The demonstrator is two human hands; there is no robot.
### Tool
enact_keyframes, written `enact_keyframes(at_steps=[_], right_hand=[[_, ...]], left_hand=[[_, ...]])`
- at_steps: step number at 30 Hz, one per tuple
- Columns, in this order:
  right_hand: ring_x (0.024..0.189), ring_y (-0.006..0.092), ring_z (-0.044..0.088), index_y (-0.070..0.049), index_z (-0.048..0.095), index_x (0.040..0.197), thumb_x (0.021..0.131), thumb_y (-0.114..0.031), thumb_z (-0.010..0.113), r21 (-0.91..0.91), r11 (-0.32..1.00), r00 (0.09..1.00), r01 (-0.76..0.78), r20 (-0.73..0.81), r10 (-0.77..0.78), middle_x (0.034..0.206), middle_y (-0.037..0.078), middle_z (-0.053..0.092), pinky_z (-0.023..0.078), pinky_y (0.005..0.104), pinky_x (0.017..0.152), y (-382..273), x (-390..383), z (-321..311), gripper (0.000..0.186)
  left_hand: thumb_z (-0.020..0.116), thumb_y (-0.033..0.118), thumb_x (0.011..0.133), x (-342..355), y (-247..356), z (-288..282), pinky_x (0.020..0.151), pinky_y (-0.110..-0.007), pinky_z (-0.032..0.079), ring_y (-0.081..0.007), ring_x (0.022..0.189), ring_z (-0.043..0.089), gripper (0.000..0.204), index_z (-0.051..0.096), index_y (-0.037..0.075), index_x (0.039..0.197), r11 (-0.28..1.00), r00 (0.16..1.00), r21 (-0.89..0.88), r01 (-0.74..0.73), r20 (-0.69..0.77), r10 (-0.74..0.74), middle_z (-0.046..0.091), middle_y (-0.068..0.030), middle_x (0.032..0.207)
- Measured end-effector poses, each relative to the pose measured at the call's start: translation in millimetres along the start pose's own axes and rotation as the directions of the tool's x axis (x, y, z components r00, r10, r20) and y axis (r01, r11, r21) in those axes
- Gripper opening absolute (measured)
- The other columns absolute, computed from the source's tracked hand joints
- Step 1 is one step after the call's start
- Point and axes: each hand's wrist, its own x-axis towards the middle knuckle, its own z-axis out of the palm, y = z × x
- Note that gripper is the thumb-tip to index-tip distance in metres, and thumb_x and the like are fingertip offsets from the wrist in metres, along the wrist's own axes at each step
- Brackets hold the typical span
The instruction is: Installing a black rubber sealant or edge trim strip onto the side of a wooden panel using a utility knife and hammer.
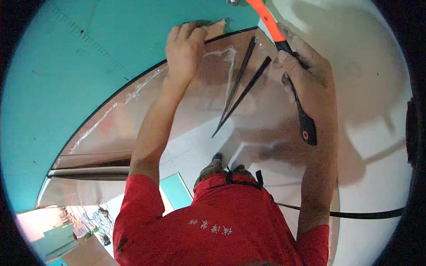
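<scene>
My left hand (184, 49) is closed at the panel's dark far edge, its fingers on a small wooden block (216, 29) that sticks out to their right. My right hand (306, 66) grips a hammer (267, 21) by its orange and black handle. Only a bit of metal shows at the top edge, and most of the head is out of view. Beneath both arms is a glossy brown panel (111, 128) with crinkled clear film along its curved-looking edge. A black strip (247, 88) slants across the panel between my hands, with a second dark line beside it.
A teal wall or board (88, 53) with faint printed marks lies beyond the panel at the left. A pale surface (377, 111) is at the right, crossed by a black band (372, 214). Tangled cables (95, 217) lie at the lower left.
</scene>
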Motion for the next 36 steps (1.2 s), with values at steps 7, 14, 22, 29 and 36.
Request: enact_keyframes(at_steps=[7, 14, 22, 29, 36], right_hand=[[0.061, 0.0158, 0.052, -0.005, 0.058, 0.127, 0.09, -0.017, 0.057, -0.158, 0.987, 0.993, 0.029, 0.119, -0.01, 0.071, 0.01, 0.059, 0.045, 0.0314, 0.059, -9, 1, 11, 0.04], [0.055, 0.005, 0.047, -0.008, 0.051, 0.14, 0.094, -0.012, 0.057, -0.226, 0.96, 0.976, 0.162, 0.182, -0.122, 0.071, -0.001, 0.054, 0.039, 0.023, 0.045, 12, 3, 21, 0.046], [0.057, 0.0032, 0.042, -0.005, 0.057, 0.133, 0.093, -0.013, 0.06, -0.35, 0.935, 0.987, 0.052, 0.159, 0.004, 0.07, -0.005, 0.05, 0.035, 0.0214, 0.048, 11, 0, 21, 0.041], [0.063, 0.0071, 0.049, -0.005, 0.046, 0.14, 0.091, -0.007, 0.057, 0.009, 0.994, 0.987, 0.107, 0.116, -0.108, 0.091, 0.003, 0.058, 0.041, 0.021, 0.053, 23, -11, 27, 0.051], [0.075, 0.0109, 0.056, 0.007, 0.041, 0.139, 0.095, -0.003, 0.051, -0.066, 0.983, 0.935, 0.17, 0.327, -0.14, 0.102, 0.01, 0.061, 0.048, 0.0227, 0.068, -2, -4, 47, 0.047]], left_hand=[[0.063, 0.011, 0.073, -1, -1, 11, 0.072, -0.038, 0.044, -0.0245, 0.084, 0.052, 0.018, 0.067, 0.014, 0.09, 0.997, 1.0, 0.075, -0.013, -0.012, 0.014, 0.054, -0.0039, 0.085], [0.062, 0.013, 0.073, -2, 0, 13, 0.073, -0.037, 0.044, -0.0239, 0.085, 0.052, 0.014, 0.066, 0.013, 0.087, 0.996, 1.0, 0.088, 0.012, 0.023, -0.014, 0.053, -0.004, 0.085], [0.059, 0.018, 0.076, -10, 10, 12, 0.078, -0.04, 0.044, -0.0266, 0.092, 0.052, 0.027, 0.066, 0.016, 0.102, 0.995, 0.995, 0.086, 0.055, 0.079, -0.061, 0.053, -0.0069, 0.094], [0.062, 0.016, 0.078, -17, 29, 2, 0.081, -0.042, 0.047, -0.0318, 0.093, 0.054, 0.027, 0.066, 0.015, 0.104, 0.984, 0.99, -0.106, 0.144, 0.006, -0.144, 0.055, -0.0123, 0.098], [0.071, 0.005, 0.079, -49, -48, -120, 0.074, -0.038, 0.053, -0.0313, 0.085, 0.066, 0.009, 0.071, 0.005, 0.088, 0.891, 0.919, -0.234, 0.389, 0.028, -0.394, 0.068, -0.0121, 0.089]])
